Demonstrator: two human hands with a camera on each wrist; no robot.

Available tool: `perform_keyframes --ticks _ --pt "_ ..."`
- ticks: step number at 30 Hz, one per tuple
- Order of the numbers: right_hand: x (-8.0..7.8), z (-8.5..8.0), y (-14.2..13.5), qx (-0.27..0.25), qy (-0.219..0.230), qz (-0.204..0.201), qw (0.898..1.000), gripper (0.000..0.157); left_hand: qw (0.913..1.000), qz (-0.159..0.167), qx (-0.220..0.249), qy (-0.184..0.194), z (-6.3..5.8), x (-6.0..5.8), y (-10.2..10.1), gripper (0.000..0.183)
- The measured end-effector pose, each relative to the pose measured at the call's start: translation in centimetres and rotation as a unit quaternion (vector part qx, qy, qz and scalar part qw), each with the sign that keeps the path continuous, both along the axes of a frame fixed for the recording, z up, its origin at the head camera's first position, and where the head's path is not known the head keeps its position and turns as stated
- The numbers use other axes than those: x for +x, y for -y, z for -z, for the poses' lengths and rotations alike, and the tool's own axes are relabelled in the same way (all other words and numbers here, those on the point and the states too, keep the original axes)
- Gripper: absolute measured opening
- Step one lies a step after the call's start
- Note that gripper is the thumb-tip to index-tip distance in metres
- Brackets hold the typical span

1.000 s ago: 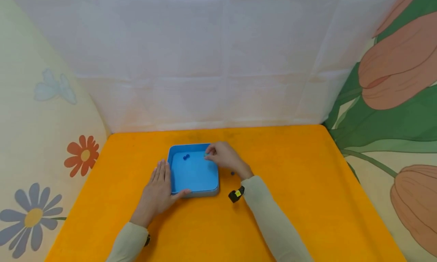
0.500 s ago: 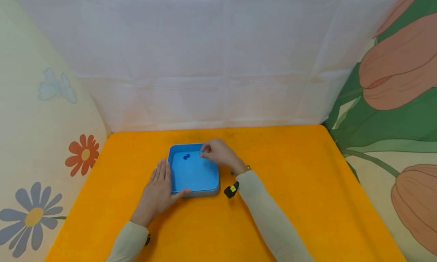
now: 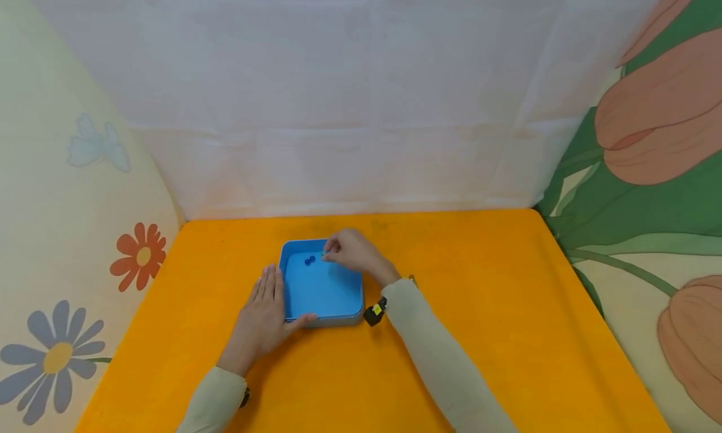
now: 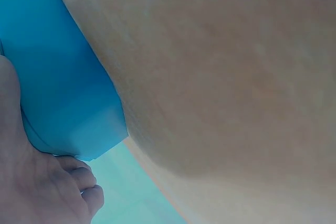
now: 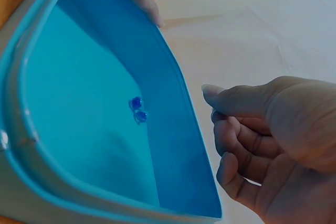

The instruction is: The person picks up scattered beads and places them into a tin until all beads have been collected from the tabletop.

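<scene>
Two blue beads point(image 5: 137, 103) are seen side by side, apparently touching, on the floor of the blue box point(image 3: 324, 295), near its far wall and left of its middle. The box is set on the table point(image 3: 507, 333). Its left wall is met by the left hand point(image 3: 259, 320), whose fingers are laid straight and close together along the outside, with the thumb spread across the near left corner. By the right hand point(image 3: 354, 251), over the far part of the box, a small thing point(image 5: 213, 114) is pinched between thumb and forefinger, with the other fingers curled in. It is mostly covered by the fingertips, so whether it is a third bead cannot be told; its height above the box floor cannot be judged either.

The likeliest mishap is judged to be a slip: so small and probably smooth a thing could be squeezed out by uneven pressure of the fingertips. If let go from too high, it could be bounced or rolled against the pair, and the beads could be scattered, as nothing is seen on the flat floor to stop them. The box could also be shifted if its far rim were knocked by the right hand while too little pressure was given by the left.
</scene>
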State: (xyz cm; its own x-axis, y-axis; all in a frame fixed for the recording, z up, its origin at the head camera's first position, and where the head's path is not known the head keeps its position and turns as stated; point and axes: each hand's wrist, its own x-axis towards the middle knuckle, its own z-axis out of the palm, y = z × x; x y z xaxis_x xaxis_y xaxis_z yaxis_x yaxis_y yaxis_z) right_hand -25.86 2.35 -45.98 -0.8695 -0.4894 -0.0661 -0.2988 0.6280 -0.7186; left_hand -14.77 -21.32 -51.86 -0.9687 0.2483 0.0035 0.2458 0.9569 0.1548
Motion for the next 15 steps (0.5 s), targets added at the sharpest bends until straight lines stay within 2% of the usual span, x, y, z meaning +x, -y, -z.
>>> perform_keyframes --ticks 15 --pt "-0.8 0.1 1.3 0.007 0.008 -0.001 1.000 0.016 0.9999 0.001 -0.009 -0.010 -0.2 0.1 -0.1 0.128"
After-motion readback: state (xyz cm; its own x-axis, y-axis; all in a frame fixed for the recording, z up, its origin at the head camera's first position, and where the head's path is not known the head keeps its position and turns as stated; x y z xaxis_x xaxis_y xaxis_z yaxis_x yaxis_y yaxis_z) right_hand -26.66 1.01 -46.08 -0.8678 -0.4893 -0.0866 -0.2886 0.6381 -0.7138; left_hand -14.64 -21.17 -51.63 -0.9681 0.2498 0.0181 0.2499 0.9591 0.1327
